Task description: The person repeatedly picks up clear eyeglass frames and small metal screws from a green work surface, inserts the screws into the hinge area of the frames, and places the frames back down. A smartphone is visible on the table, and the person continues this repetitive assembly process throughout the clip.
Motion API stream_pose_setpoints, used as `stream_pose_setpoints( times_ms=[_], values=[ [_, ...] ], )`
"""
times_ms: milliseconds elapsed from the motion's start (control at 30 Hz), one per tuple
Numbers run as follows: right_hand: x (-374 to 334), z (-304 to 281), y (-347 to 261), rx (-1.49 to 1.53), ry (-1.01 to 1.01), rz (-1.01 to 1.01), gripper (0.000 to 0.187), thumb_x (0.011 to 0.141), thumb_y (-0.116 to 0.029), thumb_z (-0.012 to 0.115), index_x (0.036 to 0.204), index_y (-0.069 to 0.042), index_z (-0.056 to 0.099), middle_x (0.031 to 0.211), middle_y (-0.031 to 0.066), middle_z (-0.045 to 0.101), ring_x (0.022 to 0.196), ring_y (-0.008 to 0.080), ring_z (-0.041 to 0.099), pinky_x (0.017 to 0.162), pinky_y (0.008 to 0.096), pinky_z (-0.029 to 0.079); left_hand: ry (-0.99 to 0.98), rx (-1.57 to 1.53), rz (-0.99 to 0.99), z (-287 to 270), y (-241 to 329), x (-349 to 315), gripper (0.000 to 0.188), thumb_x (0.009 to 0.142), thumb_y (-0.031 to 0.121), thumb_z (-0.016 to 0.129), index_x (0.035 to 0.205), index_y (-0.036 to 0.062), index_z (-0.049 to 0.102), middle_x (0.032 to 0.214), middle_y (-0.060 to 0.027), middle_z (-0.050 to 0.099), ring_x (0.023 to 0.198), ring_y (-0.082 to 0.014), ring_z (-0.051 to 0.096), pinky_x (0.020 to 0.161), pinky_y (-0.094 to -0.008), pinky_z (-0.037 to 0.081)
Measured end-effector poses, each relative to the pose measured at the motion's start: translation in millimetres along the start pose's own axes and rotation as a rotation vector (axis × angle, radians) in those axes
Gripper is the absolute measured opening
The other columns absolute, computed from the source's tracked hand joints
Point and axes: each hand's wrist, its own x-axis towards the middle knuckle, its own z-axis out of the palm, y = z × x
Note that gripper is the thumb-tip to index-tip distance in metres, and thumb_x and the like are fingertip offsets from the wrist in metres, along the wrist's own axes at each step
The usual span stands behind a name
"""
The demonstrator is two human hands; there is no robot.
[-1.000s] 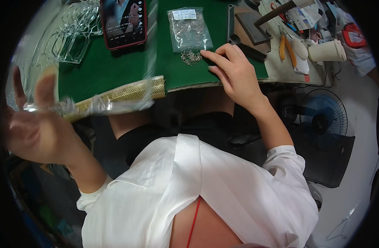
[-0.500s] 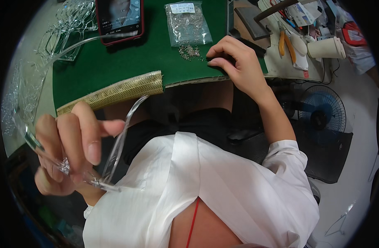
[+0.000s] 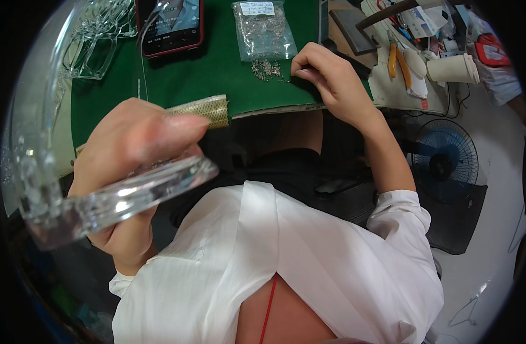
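Observation:
Close to the camera, my left hand [image 3: 134,140] is closed around a clear plastic eyeglass frame [image 3: 128,200]. One part of the frame crosses below my fingers, and a long temple rises at the left edge, blurred by nearness. My right hand [image 3: 331,80] rests at the green mat's front edge with its fingers curled and pressed together. Whatever its fingertips may hold is too small to see. Just left of them lies a loose pile of tiny metal pieces, like screws [image 3: 266,70], at the mouth of a clear plastic bag [image 3: 264,34] with more inside.
A phone in a red case [image 3: 171,28] lies on the green mat [image 3: 217,69]. Several clear eyeglass frames [image 3: 94,54] are heaped at the back left. A gold mesh-covered strip [image 3: 217,110] lines the table edge. Orange-handled pliers [image 3: 397,60] and a paper cup [image 3: 453,69] sit at right.
My left hand has turned over and brought the eyeglass frame nearer the camera, its temple swinging up at the left. My right hand has curled its fingers closer together beside the pile.

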Motion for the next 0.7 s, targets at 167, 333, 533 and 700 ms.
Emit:
stream_pose_setpoints(
  times_ms=[167, 333, 533, 700],
  values=[
    [0, -1, -5, 0.049, 0.007, 0.016, 0.007, 0.081, -0.005, 0.063, 0.086, -0.002, 0.059, 0.081, 0.0075, 0.056, 0.069, 0.0225, 0.059, 0.063, 0.0328, 0.047, -0.022, 0.177, -0.058, 2, 4, 8, 0.026, 0.084, 0.005, 0.052, 0.104, -0.0091, 0.061, 0.083, -0.0166, 0.057, 0.075, -0.0232, 0.055, 0.076, -0.0391, 0.051],
    [-2, 4, -6, -0.003, 0.047, 0.052, 0.012, 0.078, -0.01, 0.068, 0.084, -0.003, 0.061, 0.077, 0.0062, 0.057, 0.068, 0.0212, 0.06, 0.061, 0.0321, 0.047, 0.009, 0.189, -0.008, 5, -6, 6, 0.026, 0.085, 0.0, 0.05, 0.105, -0.0128, 0.06, 0.087, -0.0183, 0.057, 0.079, -0.0229, 0.057, 0.082, -0.0374, 0.05],
    [3, 13, -12, -0.128, 0.108, 0.075, 0.012, 0.08, -0.014, 0.067, 0.082, -0.003, 0.062, 0.077, 0.0074, 0.057, 0.07, 0.024, 0.059, 0.063, 0.033, 0.046, 0.05, 0.162, 0.022, 8, -15, 2, 0.025, 0.087, -0.001, 0.049, 0.107, -0.0125, 0.059, 0.094, -0.0195, 0.057, 0.082, -0.0232, 0.059, 0.085, -0.0399, 0.05],
    [-2, 10, -6, -0.054, 0.133, 0.086, 0.011, 0.08, -0.013, 0.065, 0.082, -0.003, 0.062, 0.076, 0.0084, 0.057, 0.07, 0.0251, 0.058, 0.063, 0.0334, 0.046, 0.056, 0.172, 0.028, 6, -19, -1, 0.025, 0.088, -0.003, 0.048, 0.109, -0.0121, 0.059, 0.096, -0.0196, 0.057, 0.084, -0.024, 0.06, 0.084, -0.0397, 0.051]
  ],
)
